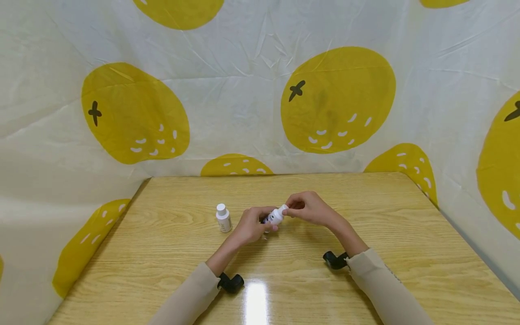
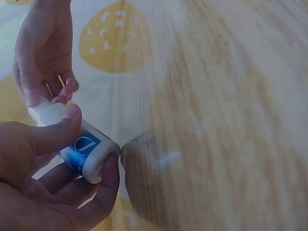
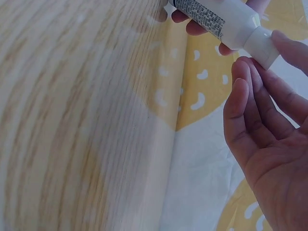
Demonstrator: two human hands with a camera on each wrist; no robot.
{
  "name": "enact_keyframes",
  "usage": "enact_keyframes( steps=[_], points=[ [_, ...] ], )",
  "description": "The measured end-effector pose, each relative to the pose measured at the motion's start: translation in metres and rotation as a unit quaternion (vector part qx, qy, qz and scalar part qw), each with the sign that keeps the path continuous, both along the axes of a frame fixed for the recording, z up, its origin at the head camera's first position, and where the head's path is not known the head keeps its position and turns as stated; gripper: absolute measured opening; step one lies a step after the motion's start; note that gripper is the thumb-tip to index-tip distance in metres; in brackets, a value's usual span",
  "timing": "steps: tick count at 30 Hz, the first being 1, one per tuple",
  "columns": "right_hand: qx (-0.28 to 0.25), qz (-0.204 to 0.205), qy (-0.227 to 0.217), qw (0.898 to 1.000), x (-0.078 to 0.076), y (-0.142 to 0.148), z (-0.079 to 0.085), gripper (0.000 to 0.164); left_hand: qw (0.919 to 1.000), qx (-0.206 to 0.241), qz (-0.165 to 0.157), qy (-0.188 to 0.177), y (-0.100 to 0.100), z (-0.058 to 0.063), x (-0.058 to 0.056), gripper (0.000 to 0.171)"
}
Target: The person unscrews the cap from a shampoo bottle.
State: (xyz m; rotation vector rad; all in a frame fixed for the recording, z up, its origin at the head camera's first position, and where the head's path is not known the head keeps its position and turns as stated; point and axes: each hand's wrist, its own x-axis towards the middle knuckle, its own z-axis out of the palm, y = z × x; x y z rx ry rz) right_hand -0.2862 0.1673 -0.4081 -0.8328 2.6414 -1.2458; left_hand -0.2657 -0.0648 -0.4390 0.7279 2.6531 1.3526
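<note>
My left hand (image 1: 252, 224) grips a small white bottle (image 1: 274, 217) by its body, tilted with the cap end up to the right. A blue label with a white letter shows on the bottle (image 2: 85, 149) in the left wrist view. The thumb and fingertips of my right hand (image 1: 310, 207) pinch its white cap (image 3: 262, 47); the cap sits on the bottle's neck. In the right wrist view, small dark print covers part of the bottle (image 3: 204, 19). A second white bottle (image 1: 224, 219) with its cap on stands upright on the table, left of my left hand.
Both hands are above a wooden table (image 1: 170, 262). Behind and at the sides hangs a white cloth (image 1: 235, 113) printed with yellow fruit. Black wrist devices (image 1: 231, 283) sit at both sleeve cuffs. A bright light reflection lies on the front of the tabletop.
</note>
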Motion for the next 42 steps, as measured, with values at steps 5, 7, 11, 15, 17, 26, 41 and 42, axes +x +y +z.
enact_keyframes(
  steps=[5, 7, 11, 15, 17, 26, 41, 42],
  points=[
    [0.006, -0.011, -0.003, 1.0, -0.0001, 0.0003, -0.0001, 0.019, 1.0, -0.004, 0.003, 0.003, -0.0001, -0.0004, -0.0002, 0.04],
    [0.01, -0.019, -0.002, 1.0, 0.0, 0.0002, 0.0004, 0.021, 1.0, -0.003, 0.005, -0.001, -0.0003, -0.0007, -0.0002, 0.042],
    [0.015, -0.021, 0.001, 1.0, 0.0006, -0.0003, 0.0019, 0.022, 1.0, 0.001, 0.007, -0.006, -0.0005, -0.0021, -0.0004, 0.043],
    [0.014, -0.009, 0.003, 1.0, 0.0005, -0.0004, 0.0021, 0.021, 1.0, 0.003, 0.007, -0.005, -0.0009, -0.0029, -0.0002, 0.043],
    [0.015, -0.007, 0.005, 1.0, 0.0001, -0.0002, 0.0015, 0.02, 1.0, 0.003, 0.008, -0.004, -0.0009, -0.0032, -0.0001, 0.043],
    [0.014, -0.005, 0.015, 1.0, -0.0003, -0.0005, 0.0006, 0.016, 0.9999, -0.004, 0.014, -0.004, -0.0004, -0.0015, 0.0007, 0.045],
    [0.016, -0.022, 0.011, 1.0, 0.0021, 0.0011, 0.0019, 0.022, 0.9999, -0.006, 0.01, -0.003, 0.0001, -0.0008, 0.0005, 0.041],
    [0.016, -0.021, 0.01, 1.0, 0.0021, 0.001, 0.0022, 0.021, 0.9999, -0.005, 0.008, -0.004, 0.0002, -0.0007, 0.0006, 0.041]
  ],
)
